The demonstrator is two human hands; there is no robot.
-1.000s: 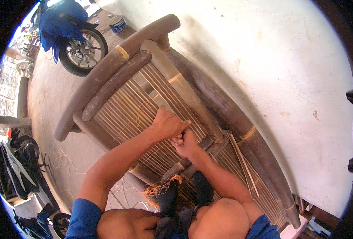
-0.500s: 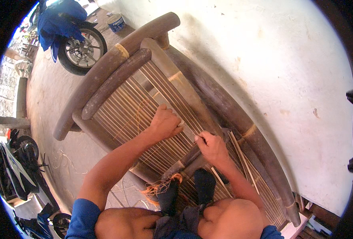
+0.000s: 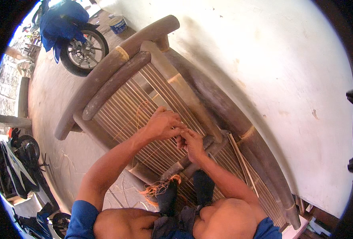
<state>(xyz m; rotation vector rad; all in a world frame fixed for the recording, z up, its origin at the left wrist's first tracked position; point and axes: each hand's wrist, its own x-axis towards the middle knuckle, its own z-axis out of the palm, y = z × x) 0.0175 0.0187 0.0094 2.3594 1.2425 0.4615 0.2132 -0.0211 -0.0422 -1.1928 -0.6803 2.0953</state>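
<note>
My left hand [image 3: 165, 124] and my right hand [image 3: 191, 144] meet above the thin slats [image 3: 125, 106] of a brown bamboo bench [image 3: 186, 95]. Both have their fingers pinched together; whatever lies between the fingertips is too small to make out. Thin orange strands [image 3: 138, 115] loop over the slats left of my left hand. A tangled bunch of orange strands [image 3: 157, 189] lies near my feet. Between two groups of slats, a gap [image 3: 157, 98] shows beyond the hands.
Thick bamboo rails [image 3: 117, 55] frame the slats. Loose pale strips [image 3: 243, 163] lie on the right-hand slats. A white wall [image 3: 280, 79] runs along the right. A blue-covered motorcycle [image 3: 83, 47] and a paint can [image 3: 117, 24] stand at the far left; another motorcycle [image 3: 19, 167] is at left.
My right hand has moved left and slightly up, from the slats' right side to meet my left hand. My left hand has stayed nearly in place, with its fingers turned toward the right one.
</note>
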